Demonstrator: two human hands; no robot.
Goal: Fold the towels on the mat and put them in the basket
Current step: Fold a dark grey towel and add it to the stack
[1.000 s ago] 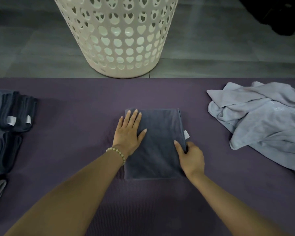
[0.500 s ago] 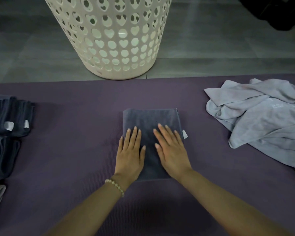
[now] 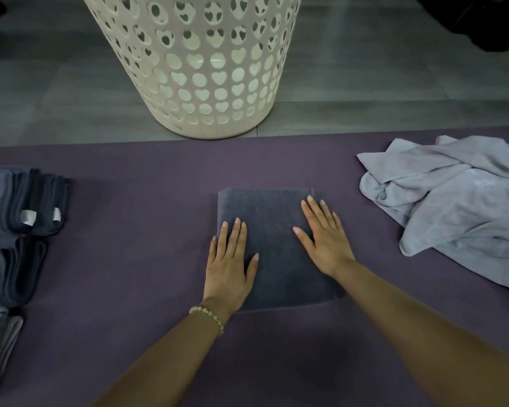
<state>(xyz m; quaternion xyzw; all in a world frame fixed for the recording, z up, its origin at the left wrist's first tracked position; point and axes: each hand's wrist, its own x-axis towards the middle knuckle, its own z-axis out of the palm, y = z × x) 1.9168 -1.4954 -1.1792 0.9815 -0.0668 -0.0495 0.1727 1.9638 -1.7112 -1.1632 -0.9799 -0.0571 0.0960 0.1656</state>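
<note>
A dark grey towel (image 3: pixel 276 259) lies folded into a neat block in the middle of the purple mat (image 3: pixel 130 274). Both hands lie flat on top of it. The left hand (image 3: pixel 229 265) presses on the left side of the towel, near its close end, and part of the palm hangs over the edge onto the mat. The right hand (image 3: pixel 323 239) presses on the right side, a bit farther up. Each hand's grip is wide, with straight fingers spread out and holding nothing. A bead bracelet (image 3: pixel 207 314) sits on the left wrist. A white basket (image 3: pixel 194 69) with heart-shaped holes stands on the grey floor (image 3: pixel 364 83), right behind the far edge of the mat and well apart from the towel. On the right side of the mat lies a crumpled light grey towel (image 3: pixel 458 207), not folded. On the left edge of the mat sit folded dark towels (image 3: pixel 18 207) with small white tags, lined up side by side.
</note>
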